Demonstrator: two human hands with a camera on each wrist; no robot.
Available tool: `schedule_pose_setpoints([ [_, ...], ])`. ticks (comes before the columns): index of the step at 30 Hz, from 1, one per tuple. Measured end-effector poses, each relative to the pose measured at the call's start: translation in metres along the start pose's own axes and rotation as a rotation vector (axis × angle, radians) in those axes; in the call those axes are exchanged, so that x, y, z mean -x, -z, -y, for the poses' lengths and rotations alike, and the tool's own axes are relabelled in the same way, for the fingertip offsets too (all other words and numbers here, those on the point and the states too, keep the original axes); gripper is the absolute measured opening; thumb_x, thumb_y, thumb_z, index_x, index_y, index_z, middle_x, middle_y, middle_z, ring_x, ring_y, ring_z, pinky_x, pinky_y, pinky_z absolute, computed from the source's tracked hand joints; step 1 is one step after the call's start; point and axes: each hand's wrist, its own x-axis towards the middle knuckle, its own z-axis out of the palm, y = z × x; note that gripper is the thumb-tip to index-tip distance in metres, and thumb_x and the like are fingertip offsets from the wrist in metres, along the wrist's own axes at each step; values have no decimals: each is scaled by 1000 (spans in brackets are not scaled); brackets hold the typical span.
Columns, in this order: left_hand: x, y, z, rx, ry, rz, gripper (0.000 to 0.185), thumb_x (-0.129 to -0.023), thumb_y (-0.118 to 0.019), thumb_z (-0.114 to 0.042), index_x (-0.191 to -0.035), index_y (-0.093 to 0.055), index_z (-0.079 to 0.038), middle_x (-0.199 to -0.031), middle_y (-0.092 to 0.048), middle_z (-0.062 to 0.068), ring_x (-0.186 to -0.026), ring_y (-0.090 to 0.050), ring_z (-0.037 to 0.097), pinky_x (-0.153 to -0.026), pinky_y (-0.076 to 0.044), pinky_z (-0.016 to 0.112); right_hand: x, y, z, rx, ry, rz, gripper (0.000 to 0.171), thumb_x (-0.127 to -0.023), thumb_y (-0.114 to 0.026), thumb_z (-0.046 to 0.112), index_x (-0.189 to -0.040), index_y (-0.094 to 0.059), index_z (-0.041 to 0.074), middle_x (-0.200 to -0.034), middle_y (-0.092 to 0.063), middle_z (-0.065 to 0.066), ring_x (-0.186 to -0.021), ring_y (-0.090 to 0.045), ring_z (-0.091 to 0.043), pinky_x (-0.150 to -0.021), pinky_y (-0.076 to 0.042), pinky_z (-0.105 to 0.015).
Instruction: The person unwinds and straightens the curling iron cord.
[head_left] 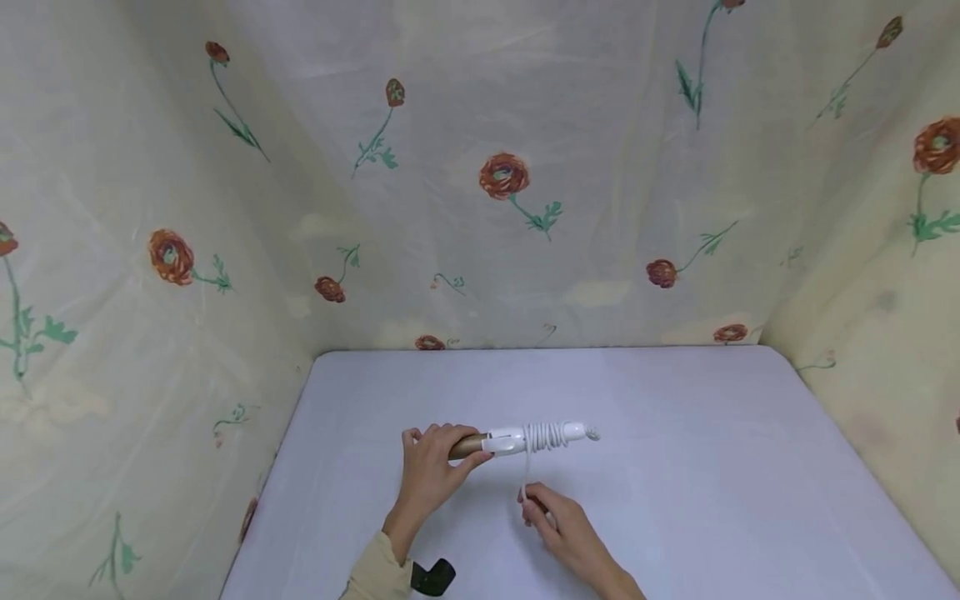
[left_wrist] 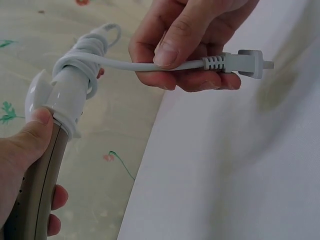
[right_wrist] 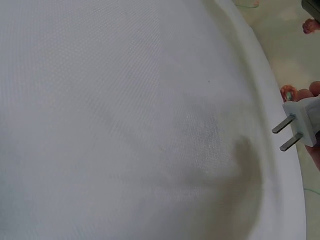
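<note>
Nearest the table's front edge: my right hand point(head_left: 558, 521) pinches the white cord point(left_wrist: 145, 64) just behind the plug point(left_wrist: 240, 64), thumb over curled fingers, plug prongs free above the table point(head_left: 712, 433).
Left hand: my left hand point(head_left: 431, 467) grips the bronze barrel of the curling iron point(head_left: 517, 437), fingers wrapped round it.
Curling iron: held level above the table's middle, cord coiled round its white handle.
Step in hand: judging by the coils, handling the last free length of cord.
Next move: likely needs slack kept taut while the iron stays steady.
Far edge: floral cloth point(head_left: 502, 175) hangs behind.
</note>
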Motion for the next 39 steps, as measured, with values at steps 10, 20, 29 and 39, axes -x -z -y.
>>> schedule_pose_setpoints([
  [10, -1, 1, -3, 11, 13, -2, 39, -76, -66, -58, -103, -69, -29, -87, -70, -11, -76, -57, 9, -80, -32, 39, -2, 10, 14, -21, -28, 89, 10, -99, -49, 15, -98, -57, 22, -68, -57, 4, -61, -49, 4, -55, -45, -20],
  [20, 1, 1, 0, 18, 0, -4, 38, -77, -65, -58, -103, -69, -30, -83, -69, -13, -74, -56, 6, -75, -33, 32, 0, 19, 29, -10, -114, 165, 11, -100, -47, 24, -95, -58, 23, -66, -57, 1, -58, -47, 5, -53, -44, -21],
  [29, 2, 2, 0, 7, 7, 7, 40, -76, -64, -60, -103, -70, -30, -82, -69, -11, -75, -56, 9, -75, -33, 33, 1, 26, 41, 25, -72, 147, 11, -99, -50, 19, -93, -59, 21, -65, -52, 13, -59, -46, 7, -52, -44, -20],
  [39, 2, 1, 0, -8, -8, -8, 38, -75, -67, -58, -102, -70, -31, -83, -69, -10, -74, -55, 9, -74, -32, 32, -3, 34, 50, 51, 3, 115, 9, -96, -54, 14, -93, -61, 19, -68, -54, 15, -62, -47, 8, -54, -44, -18],
])
